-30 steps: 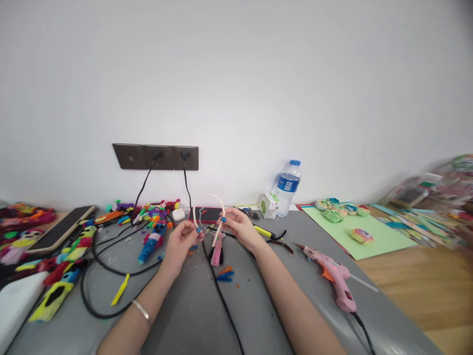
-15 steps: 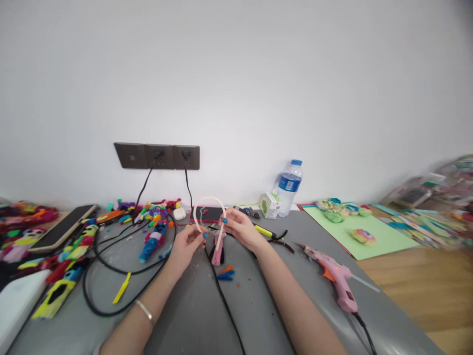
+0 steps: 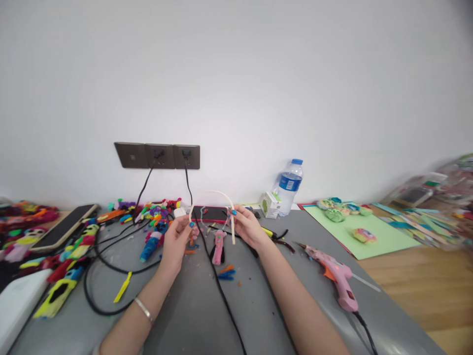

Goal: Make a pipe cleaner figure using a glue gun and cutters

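Note:
Both my hands hold one cream-coloured bendy strip that arches between them above the grey table. My left hand pinches its left end with fingers closed. My right hand grips the right end, whose tip points down past the fingers. Below the arch lies a pink fuzzy figure on the table, beside a black cable that runs toward me. Small orange and blue scraps lie just in front of the figure.
A pink glue gun lies to the right, a water bottle and small box by the wall. Colourful fuzzy pieces, a phone and looping cables crowd the left. Green paper with crafts sits at the right.
The strip was bent into a tight loop half a second ago; now my hands have moved apart and it spans a wider arch. The pink figure lies uncovered beneath.

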Tool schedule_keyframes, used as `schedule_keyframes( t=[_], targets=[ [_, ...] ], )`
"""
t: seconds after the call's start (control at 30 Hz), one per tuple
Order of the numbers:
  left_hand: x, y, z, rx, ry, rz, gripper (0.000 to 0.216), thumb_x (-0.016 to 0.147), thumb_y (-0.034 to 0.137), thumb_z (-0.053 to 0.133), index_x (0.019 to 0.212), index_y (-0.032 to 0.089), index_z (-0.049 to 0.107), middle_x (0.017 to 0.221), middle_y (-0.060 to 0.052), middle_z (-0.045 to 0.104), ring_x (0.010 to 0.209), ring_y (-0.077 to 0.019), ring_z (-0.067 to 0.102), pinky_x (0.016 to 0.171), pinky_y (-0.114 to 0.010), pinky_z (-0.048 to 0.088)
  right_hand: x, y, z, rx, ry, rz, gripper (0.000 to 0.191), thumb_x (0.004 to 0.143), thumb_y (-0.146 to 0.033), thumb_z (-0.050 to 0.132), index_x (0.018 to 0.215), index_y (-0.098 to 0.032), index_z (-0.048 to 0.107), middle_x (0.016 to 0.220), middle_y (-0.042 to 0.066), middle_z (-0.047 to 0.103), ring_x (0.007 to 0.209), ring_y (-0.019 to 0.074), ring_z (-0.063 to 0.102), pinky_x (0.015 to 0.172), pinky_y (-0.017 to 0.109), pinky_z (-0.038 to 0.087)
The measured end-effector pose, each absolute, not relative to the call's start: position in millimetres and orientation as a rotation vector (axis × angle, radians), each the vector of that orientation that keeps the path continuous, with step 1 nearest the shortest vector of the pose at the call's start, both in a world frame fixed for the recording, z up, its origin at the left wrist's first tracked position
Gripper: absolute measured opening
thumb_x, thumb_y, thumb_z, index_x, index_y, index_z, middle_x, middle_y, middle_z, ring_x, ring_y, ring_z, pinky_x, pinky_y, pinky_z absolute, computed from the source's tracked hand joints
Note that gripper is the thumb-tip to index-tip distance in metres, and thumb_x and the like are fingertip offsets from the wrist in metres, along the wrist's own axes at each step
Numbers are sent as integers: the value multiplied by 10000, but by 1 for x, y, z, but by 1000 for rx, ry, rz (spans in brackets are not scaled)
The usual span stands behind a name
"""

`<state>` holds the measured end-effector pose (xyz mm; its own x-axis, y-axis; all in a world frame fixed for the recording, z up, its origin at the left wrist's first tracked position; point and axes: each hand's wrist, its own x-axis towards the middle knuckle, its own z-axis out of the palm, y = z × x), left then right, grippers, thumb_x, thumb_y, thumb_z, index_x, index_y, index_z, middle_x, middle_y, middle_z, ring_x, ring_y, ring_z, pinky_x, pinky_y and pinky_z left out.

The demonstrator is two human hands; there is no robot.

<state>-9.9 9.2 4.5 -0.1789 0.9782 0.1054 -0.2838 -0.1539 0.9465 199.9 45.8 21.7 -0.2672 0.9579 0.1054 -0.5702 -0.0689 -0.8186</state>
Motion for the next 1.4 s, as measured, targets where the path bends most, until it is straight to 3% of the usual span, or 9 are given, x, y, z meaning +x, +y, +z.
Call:
schedule_keyframes(
  t=[0.17, 0.37, 0.57, 0.87, 1.2, 1.4],
  targets=[
    [-13, 8, 1, 1256, 1175, 1445, 318, 725, 356, 708, 967, 150, 725, 748, -36, 709, 627, -143, 620, 601, -249, 522, 199, 44, 24, -558, -962, 1639, 287, 673, -325, 848, 787, -201, 616, 758, -29, 646, 623, 89, 575, 619, 214, 483],
    [-6, 4, 2, 1549, 1137, 1333, 250, 751, 282, 653, 933, 169, 782, 889, -76, 763, 718, -182, 671, 645, -273, 545, 197, 42, 23, -566, -995, 1639, 301, 673, -329, 851, 767, -201, 596, 735, -44, 635, 613, 76, 568, 607, 196, 473],
    [0, 1, 2, 1704, 998, 1223, 226, 771, 216, 623, 913, 178, 795, 830, -72, 768, 761, -196, 683, 705, -289, 554, 194, 42, 16, -566, -1170, 1664, 276, 709, -342, 826, 801, -203, 606, 748, -32, 654, 626, 91, 591, 618, 223, 483],
    [2, -2, 3, 1598, 996, 1103, 243, 788, 251, 624, 963, 154, 761, 951, -91, 771, 873, -220, 704, 818, -323, 548, 194, 41, 17, -605, -1206, 1642, 257, 733, -334, 806, 817, -197, 605, 789, -22, 655, 666, 95, 606, 646, 227, 499],
    [3, -1, 1, 1576, 995, 1116, 85, 742, 207, 644, 794, 173, 701, 805, -46, 718, 724, -179, 650, 678, -276, 510, 194, 37, 23, -629, -1199, 1684, 214, 744, -300, 794, 852, -175, 659, 818, 8, 683, 669, 105, 643, 598, 210, 526],
    [5, -3, 5, 1336, 965, 1199, 245, 806, 356, 621, 959, 168, 661, 795, -43, 671, 648, -152, 615, 581, -251, 490, 195, 40, 23, -605, -1061, 1663, 256, 699, -317, 824, 818, -186, 639, 736, -12, 669, 602, 91, 600, 571, 206, 509]
  ],
)
